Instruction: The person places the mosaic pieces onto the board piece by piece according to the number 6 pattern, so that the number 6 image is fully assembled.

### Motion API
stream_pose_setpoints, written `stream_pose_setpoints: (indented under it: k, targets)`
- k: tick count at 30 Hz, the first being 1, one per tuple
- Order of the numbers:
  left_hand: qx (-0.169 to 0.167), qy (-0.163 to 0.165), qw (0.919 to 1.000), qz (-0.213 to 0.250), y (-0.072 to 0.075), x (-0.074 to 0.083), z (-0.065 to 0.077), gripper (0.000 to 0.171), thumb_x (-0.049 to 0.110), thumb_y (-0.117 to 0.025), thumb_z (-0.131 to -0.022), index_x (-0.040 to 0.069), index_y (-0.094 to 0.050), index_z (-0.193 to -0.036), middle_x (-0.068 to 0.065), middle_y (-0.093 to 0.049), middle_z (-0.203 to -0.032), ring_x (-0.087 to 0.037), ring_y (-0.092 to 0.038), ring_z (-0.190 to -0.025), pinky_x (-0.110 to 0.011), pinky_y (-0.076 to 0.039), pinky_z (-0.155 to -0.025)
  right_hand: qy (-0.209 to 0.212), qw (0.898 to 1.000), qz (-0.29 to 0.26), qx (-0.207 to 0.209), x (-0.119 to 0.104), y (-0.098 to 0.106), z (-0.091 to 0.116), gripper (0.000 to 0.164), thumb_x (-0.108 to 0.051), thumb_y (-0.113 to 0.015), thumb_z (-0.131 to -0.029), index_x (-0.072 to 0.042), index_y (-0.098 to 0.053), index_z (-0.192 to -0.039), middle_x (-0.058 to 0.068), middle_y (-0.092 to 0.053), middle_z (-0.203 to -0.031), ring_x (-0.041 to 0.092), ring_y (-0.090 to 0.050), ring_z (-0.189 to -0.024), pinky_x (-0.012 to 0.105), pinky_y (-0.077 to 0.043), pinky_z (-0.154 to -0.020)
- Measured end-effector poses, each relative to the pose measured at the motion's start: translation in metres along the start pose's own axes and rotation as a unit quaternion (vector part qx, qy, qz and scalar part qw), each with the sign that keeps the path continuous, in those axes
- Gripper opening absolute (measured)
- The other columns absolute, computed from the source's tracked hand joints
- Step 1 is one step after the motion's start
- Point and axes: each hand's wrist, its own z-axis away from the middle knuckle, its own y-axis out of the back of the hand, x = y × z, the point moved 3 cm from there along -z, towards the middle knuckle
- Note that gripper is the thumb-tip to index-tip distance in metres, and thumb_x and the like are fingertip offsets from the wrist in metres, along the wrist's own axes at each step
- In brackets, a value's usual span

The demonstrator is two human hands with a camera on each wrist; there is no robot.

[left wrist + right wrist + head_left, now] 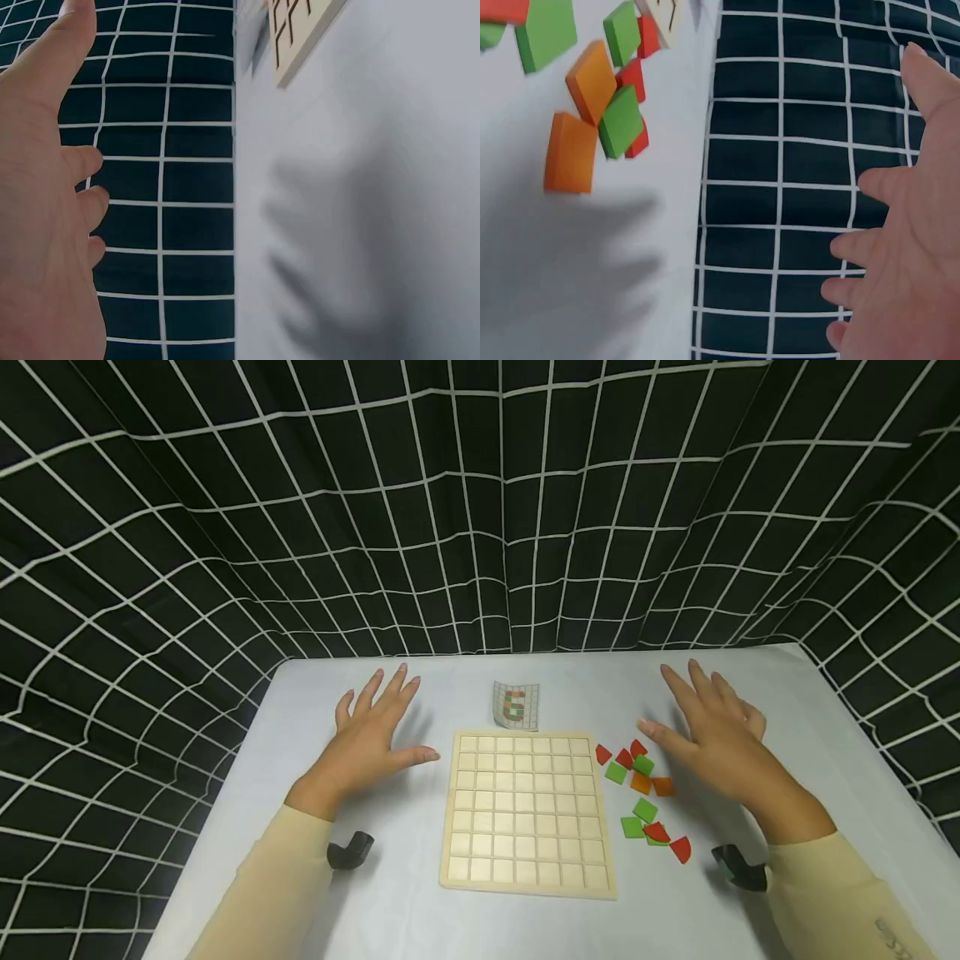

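Note:
A square pale wooden grid board (527,814) lies between the two hands. My left hand (367,739) hovers over the table left of the board, fingers spread and holding nothing. On the other side, my right hand (716,747) is raised above the table with its fingers apart, nothing in its grasp. Between it and the board lie loose flat tiles: green squares such as one green tile (645,811), orange squares such as one orange tile (592,82), and red quarter-round pieces such as one red piece (681,849). One red piece overlaps a green tile.
Behind the board lies a small printed pattern sheet (516,705) with a slightly curled edge. The white table (397,910) ends at a black curtain (450,527) with a white grid. A dark wrist mount (350,851) sits by the left sleeve, another dark mount (740,868) by the right.

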Motion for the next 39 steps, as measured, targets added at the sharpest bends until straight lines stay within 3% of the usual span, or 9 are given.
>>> stream_pose_setpoints:
  k: [4, 11, 17, 21, 25, 28, 33, 39]
  targets:
    - [-0.006, -0.002, 0.9994, 0.033, -0.021, 0.006, 0.011, 0.114, 0.07, -0.079, -0.09, 0.02, -0.024, -0.176, 0.003, -0.009, -0.182, -0.033, -0.001, -0.166, -0.071, 0.0, -0.123, 0.004, 0.999, -0.041, 0.006, 0.002, -0.009, 0.006, 0.092, -0.056, -0.062, -0.107, -0.013, -0.019, -0.176, 0.031, -0.006, -0.177, 0.062, -0.006, -0.157, 0.084, -0.013, -0.102]
    - [-0.027, 0.029, 0.9934, 0.107, -0.062, 0.008, 0.028, 0.116, 0.07, -0.081, -0.088, 0.022, -0.024, -0.176, 0.002, -0.013, -0.182, -0.034, -0.006, -0.165, -0.069, 0.001, -0.124, 0.011, 0.996, -0.086, 0.001, 0.008, -0.027, 0.013, 0.087, -0.049, -0.062, -0.109, -0.012, -0.02, -0.175, 0.031, -0.011, -0.176, 0.06, -0.012, -0.155, 0.08, -0.017, -0.101]
    - [-0.056, 0.021, 0.988, 0.142, -0.085, 0.011, 0.036, 0.124, 0.075, -0.084, -0.081, 0.021, -0.025, -0.176, 0.003, -0.014, -0.181, -0.03, -0.007, -0.166, -0.065, 0.001, -0.126, 0.004, 0.993, -0.122, -0.004, 0.018, -0.04, 0.017, 0.086, -0.046, -0.069, -0.107, -0.007, -0.028, -0.172, 0.031, -0.021, -0.174, 0.06, -0.018, -0.155, 0.086, -0.019, -0.111]
    - [-0.058, -0.015, 0.9883, 0.14, -0.089, 0.015, 0.037, 0.127, 0.073, -0.089, -0.076, 0.018, -0.029, -0.174, 0.003, -0.018, -0.18, -0.029, -0.013, -0.165, -0.064, -0.002, -0.127, 0.003, 0.989, -0.147, 0.009, 0.025, -0.049, 0.021, 0.079, -0.035, -0.08, -0.102, -0.003, -0.043, -0.164, 0.027, -0.037, -0.167, 0.054, -0.035, -0.148, 0.08, -0.036, -0.11]
    - [-0.072, -0.05, 0.986, 0.141, -0.089, 0.02, 0.037, 0.119, 0.07, -0.089, -0.077, 0.019, -0.038, -0.172, 0.007, -0.023, -0.179, -0.026, -0.014, -0.165, -0.063, -0.003, -0.128, 0.009, 0.987, -0.156, 0.028, 0.034, -0.062, 0.021, 0.061, -0.025, -0.085, -0.098, -0.002, -0.06, -0.148, 0.018, -0.059, -0.138, 0.037, -0.058, -0.116, 0.045, -0.054, -0.095]
    - [-0.086, -0.066, 0.9846, 0.137, -0.09, 0.023, 0.036, 0.11, 0.071, -0.086, -0.08, 0.021, -0.044, -0.169, 0.009, -0.023, -0.178, -0.025, -0.012, -0.165, -0.062, -0.002, -0.128, 0.001, 0.988, -0.151, 0.034, 0.041, -0.071, 0.02, 0.045, -0.018, -0.087, -0.096, -0.002, -0.069, -0.134, 0.01, -0.062, -0.112, 0.026, -0.056, -0.095, 0.027, -0.047, -0.077]
    - [-0.089, -0.067, 0.9845, 0.135, -0.091, 0.024, 0.033, 0.106, 0.07, -0.086, -0.081, 0.022, -0.047, -0.167, 0.009, -0.024, -0.178, -0.024, -0.012, -0.165, -0.061, -0.002, -0.128, -0.027, 0.988, -0.15, 0.026, 0.047, -0.078, 0.018, 0.028, -0.016, -0.087, -0.096, -0.004, -0.074, -0.118, 0.005, -0.062, -0.102, 0.024, -0.053, -0.092, 0.024, -0.045, -0.074]
    - [-0.083, -0.065, 0.9843, 0.142, -0.091, 0.02, 0.033, 0.106, 0.07, -0.087, -0.079, 0.022, -0.05, -0.166, 0.008, -0.026, -0.177, -0.026, -0.014, -0.165, -0.063, -0.003, -0.128, -0.031, 0.988, -0.149, 0.016, 0.042, -0.079, 0.014, 0.023, -0.013, -0.084, -0.098, -0.004, -0.075, -0.117, 0.006, -0.062, -0.103, 0.025, -0.054, -0.094, 0.025, -0.045, -0.076]
